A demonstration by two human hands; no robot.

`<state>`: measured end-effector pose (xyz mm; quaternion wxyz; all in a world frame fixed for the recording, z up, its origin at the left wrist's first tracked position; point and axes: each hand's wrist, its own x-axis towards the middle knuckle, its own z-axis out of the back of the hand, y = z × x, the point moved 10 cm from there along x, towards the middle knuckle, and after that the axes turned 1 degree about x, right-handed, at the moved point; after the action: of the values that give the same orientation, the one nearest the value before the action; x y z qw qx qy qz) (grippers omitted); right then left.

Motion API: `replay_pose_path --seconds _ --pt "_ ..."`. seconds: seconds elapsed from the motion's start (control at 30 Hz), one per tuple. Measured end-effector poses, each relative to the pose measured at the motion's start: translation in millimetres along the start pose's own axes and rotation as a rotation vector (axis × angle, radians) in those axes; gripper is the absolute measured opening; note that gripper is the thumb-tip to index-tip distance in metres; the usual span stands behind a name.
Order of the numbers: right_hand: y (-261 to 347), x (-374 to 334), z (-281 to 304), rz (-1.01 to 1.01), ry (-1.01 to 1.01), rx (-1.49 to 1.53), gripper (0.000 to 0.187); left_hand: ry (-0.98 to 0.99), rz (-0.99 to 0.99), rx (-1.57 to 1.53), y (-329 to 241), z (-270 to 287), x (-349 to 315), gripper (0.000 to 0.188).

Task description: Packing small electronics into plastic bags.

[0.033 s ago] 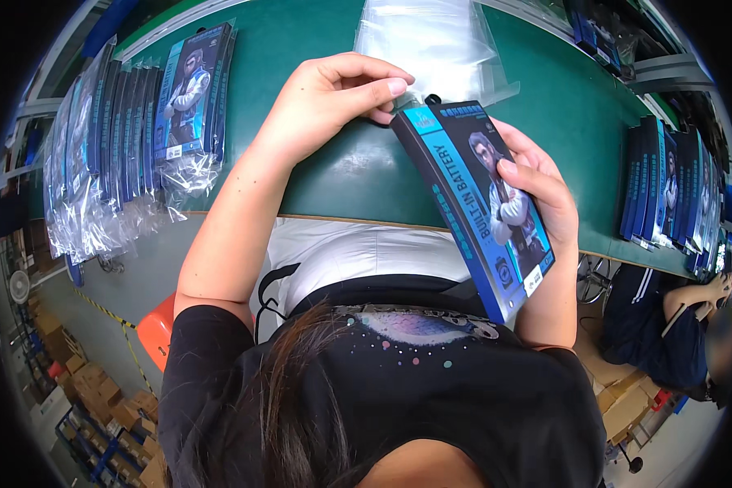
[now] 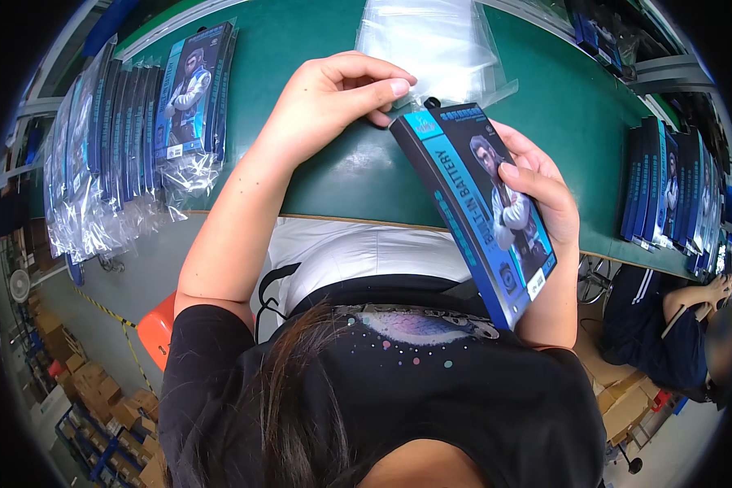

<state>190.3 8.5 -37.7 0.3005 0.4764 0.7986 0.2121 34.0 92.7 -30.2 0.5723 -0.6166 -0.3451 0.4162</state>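
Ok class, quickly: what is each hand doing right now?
Left hand: fingers curled beside the clear bags; whether it grips one cannot be told.
Right hand: closed, holding the blue-and-black box.

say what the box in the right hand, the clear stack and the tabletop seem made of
The box in the right hand: probably printed card, smooth finish, judging by its crisp edges and flat panels. The clear stack: likely thin plastic film, see-through with pale glints. The tabletop: smooth green with a soft sheen; laminate or rubber mat, can't tell.
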Motion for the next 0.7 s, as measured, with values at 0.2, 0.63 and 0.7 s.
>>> replay_pose_path --seconds 0.2,0.63,0.7 --pt "-14.7 -2.2 -19.6 -0.111 0.053 0.098 0.060 -0.069 -0.146 0.289 -19.0 -2.7 -3.1 0.013" --pt "-5.5 0.4 -10.2 -0.028 -0.009 0.001 0.062 -0.127 0.006 0.019 3.3 5.1 -11.3 0.015" --pt "-5.3 -4.7 -7.1 -0.029 -0.029 -0.036 0.062 -0.139 0.047 -0.167 5.6 3.0 -11.2 0.017"
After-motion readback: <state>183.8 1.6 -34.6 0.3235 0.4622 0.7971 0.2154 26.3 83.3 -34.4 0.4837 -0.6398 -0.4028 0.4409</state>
